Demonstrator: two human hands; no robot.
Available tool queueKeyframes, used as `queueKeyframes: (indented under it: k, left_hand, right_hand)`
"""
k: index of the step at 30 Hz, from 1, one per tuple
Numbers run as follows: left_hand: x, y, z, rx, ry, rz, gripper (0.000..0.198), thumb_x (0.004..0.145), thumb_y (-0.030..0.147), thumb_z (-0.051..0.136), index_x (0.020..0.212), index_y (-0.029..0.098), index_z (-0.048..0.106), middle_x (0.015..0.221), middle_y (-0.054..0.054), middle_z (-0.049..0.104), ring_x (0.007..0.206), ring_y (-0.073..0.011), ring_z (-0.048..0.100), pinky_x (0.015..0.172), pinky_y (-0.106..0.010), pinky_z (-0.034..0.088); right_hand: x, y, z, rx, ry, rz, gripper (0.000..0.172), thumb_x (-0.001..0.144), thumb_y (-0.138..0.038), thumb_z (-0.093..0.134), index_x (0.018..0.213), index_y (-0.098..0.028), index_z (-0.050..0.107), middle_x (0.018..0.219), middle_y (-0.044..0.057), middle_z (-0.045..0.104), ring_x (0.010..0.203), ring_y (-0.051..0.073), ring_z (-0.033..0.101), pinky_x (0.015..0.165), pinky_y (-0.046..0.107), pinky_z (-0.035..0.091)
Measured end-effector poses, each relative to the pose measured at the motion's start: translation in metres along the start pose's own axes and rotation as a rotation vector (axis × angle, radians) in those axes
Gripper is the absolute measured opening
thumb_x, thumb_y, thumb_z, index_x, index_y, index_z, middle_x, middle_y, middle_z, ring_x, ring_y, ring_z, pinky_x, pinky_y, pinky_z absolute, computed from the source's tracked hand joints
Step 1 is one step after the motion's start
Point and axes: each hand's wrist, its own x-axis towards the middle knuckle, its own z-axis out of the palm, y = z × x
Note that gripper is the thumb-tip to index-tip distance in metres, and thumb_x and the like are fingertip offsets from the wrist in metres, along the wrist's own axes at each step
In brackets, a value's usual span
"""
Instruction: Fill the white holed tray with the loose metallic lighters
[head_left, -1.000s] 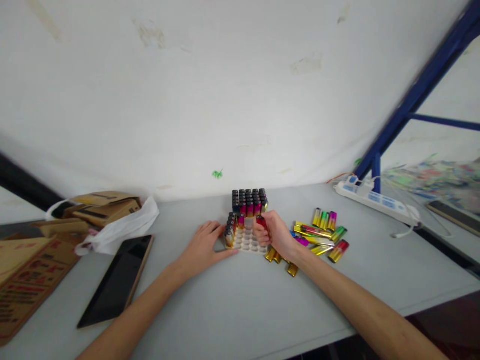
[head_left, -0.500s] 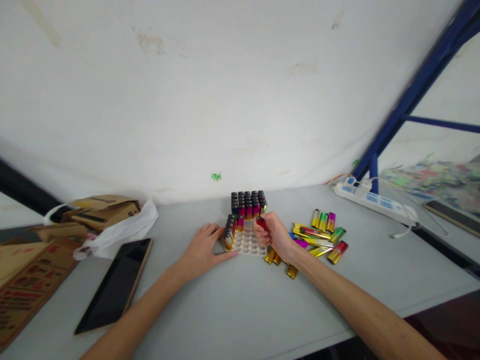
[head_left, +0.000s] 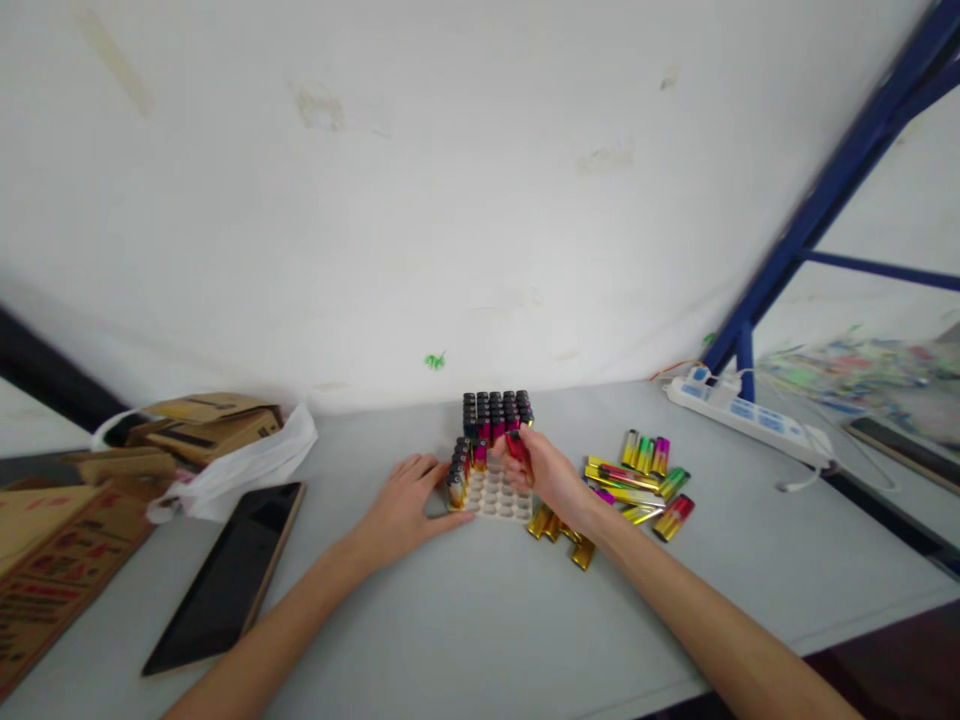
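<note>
A pale tray [head_left: 499, 500] with rows of round pockets lies on the table. Upright lighters [head_left: 495, 412] with dark tops and shiny magenta-gold bodies fill its back rows, and more line its left side. Flat on the table at the tray's left front edge is my left hand [head_left: 405, 505], fingers apart, its thumb along the near edge. My right hand [head_left: 544, 475] is closed around a red lighter [head_left: 516, 447] above the tray's right part. Just right of the tray, a loose pile of foil-coloured lighters [head_left: 626, 480] lies partly hidden by my right wrist.
A black tablet [head_left: 225, 575] lies at left beside cardboard boxes [head_left: 67, 560] and a white plastic bag [head_left: 247, 455]. At the right back is a white power strip [head_left: 750, 415] with cables, near a blue metal frame [head_left: 810, 200]. A white wall stands behind.
My right hand has shifted slightly left over the tray, and the red lighter in it is more exposed and tilted. My left hand stays at the tray's edge. The view has shifted slightly.
</note>
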Motion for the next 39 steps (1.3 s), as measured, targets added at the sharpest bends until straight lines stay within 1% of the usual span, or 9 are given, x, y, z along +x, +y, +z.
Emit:
queueKeyframes:
  k: [3,6,9,11,15,20,26,34,39]
  left_hand:
    - [0.0,0.002,-0.001,-0.003,0.002,-0.002,0.061,0.089,0.076,0.074,0.114,0.021,0.073,0.109,-0.009,0.072,0.104,-0.0335,0.067,0.095,-0.047,0.053]
    - [0.0,0.005,-0.003,-0.014,0.002,0.003,0.059,0.09,0.076,0.074,0.114,0.022,0.073,0.109,-0.009,0.071,0.105,-0.0331,0.066,0.096,-0.047,0.052]
    - [0.0,0.009,-0.006,-0.019,-0.011,-0.001,0.059,0.09,0.075,0.074,0.114,0.021,0.072,0.11,-0.009,0.071,0.105,-0.0332,0.065,0.096,-0.047,0.052]
    - [0.0,0.01,-0.006,-0.018,-0.015,0.0,0.059,0.09,0.074,0.075,0.115,0.021,0.072,0.108,-0.009,0.07,0.105,-0.0332,0.065,0.095,-0.047,0.051]
    - [0.0,0.01,-0.004,-0.011,-0.019,0.003,0.059,0.09,0.073,0.075,0.118,0.021,0.072,0.109,-0.009,0.069,0.105,-0.0338,0.065,0.095,-0.047,0.051]
    - [-0.001,0.008,-0.001,-0.032,0.011,0.001,0.061,0.091,0.076,0.072,0.12,0.022,0.072,0.11,-0.009,0.07,0.107,-0.0336,0.064,0.096,-0.047,0.051]
    - [0.0,0.008,-0.003,-0.021,-0.011,0.009,0.059,0.091,0.075,0.073,0.117,0.021,0.072,0.11,-0.009,0.07,0.106,-0.0332,0.064,0.096,-0.046,0.051]
    - [-0.001,0.002,0.0,0.017,0.007,0.014,0.062,0.09,0.078,0.071,0.115,0.021,0.072,0.108,-0.009,0.07,0.104,-0.0331,0.065,0.096,-0.047,0.052]
    - [0.0,-0.001,0.001,0.001,0.002,0.004,0.065,0.09,0.08,0.07,0.116,0.02,0.072,0.109,-0.011,0.072,0.105,-0.0342,0.066,0.095,-0.048,0.053]
  right_hand:
    - [-0.003,-0.002,0.0,-0.23,0.042,-0.164,0.053,0.097,-0.074,0.055,0.094,-0.022,0.065,0.072,-0.004,0.048,0.063,0.015,0.044,0.062,0.03,0.039]
    - [-0.007,-0.003,-0.003,-0.65,0.119,-0.377,0.036,0.103,-0.058,0.061,0.103,-0.023,0.069,0.089,0.003,0.068,0.085,0.022,0.062,0.081,0.036,0.05]
    - [-0.011,-0.006,-0.004,-0.997,0.178,-0.628,0.026,0.105,-0.048,0.065,0.107,-0.023,0.073,0.11,0.011,0.074,0.106,0.028,0.067,0.098,0.045,0.051]
    - [-0.012,-0.008,-0.004,-1.089,0.177,-0.694,0.026,0.106,-0.047,0.064,0.108,-0.023,0.073,0.105,0.012,0.074,0.1,0.028,0.068,0.095,0.044,0.053]
    - [-0.009,-0.005,0.0,-1.042,0.113,-0.566,0.024,0.109,-0.047,0.06,0.114,-0.025,0.068,0.087,0.007,0.075,0.079,0.025,0.07,0.081,0.038,0.057]
    - [-0.003,0.009,-0.001,-1.088,0.054,-0.442,0.019,0.111,-0.04,0.054,0.117,-0.024,0.063,0.093,0.008,0.078,0.084,0.027,0.073,0.082,0.038,0.056]
    - [0.001,0.0,-0.003,-1.307,-0.052,-0.443,0.017,0.112,-0.036,0.058,0.118,-0.022,0.067,0.106,0.013,0.079,0.094,0.027,0.072,0.086,0.037,0.052]
    - [0.007,-0.003,0.011,-1.489,0.084,-0.34,0.027,0.099,-0.041,0.081,0.086,-0.022,0.066,0.084,0.009,0.075,0.084,0.026,0.069,0.091,0.038,0.046]
    - [-0.003,-0.018,-0.013,-1.363,0.079,-0.39,0.04,0.109,-0.052,0.061,0.083,-0.022,0.067,0.076,0.005,0.072,0.07,0.02,0.061,0.081,0.035,0.044]
